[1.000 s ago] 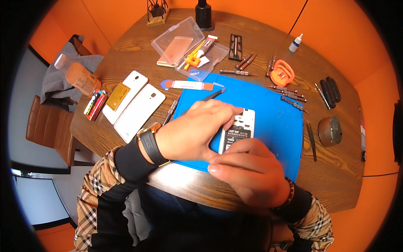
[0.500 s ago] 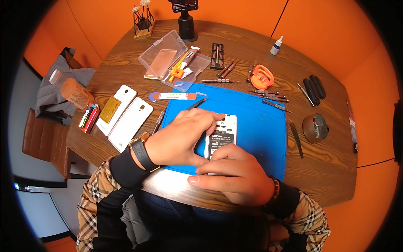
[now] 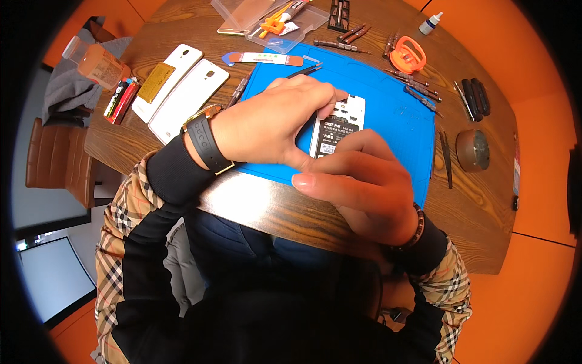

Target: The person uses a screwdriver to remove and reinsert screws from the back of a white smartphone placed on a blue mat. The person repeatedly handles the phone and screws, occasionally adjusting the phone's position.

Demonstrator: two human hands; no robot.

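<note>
An opened white phone (image 3: 355, 104), its black battery (image 3: 330, 132) exposed, is over the blue mat (image 3: 388, 124). My left hand (image 3: 260, 124) grips it along the left side, index finger at the top end and thumb near the lower left. My right hand (image 3: 376, 185) is curled over the phone's lower end, thumb pointing left. It covers that end, so whatever lies between its fingertips is hidden. Tweezers (image 3: 304, 71) lie on the mat beyond my left hand.
Two white phone backs (image 3: 188, 100) and a gold battery (image 3: 156, 84) lie left. Further off are a clear plastic case (image 3: 303, 27), an orange suction cup (image 3: 407, 56) and several screwdrivers (image 3: 418, 85). At right sit dark tweezers (image 3: 447, 161) and a round pot (image 3: 473, 150).
The view has tilted down, so the table appears higher in the picture. My right hand has risen slightly off the phone's lower end. My left hand keeps its hold.
</note>
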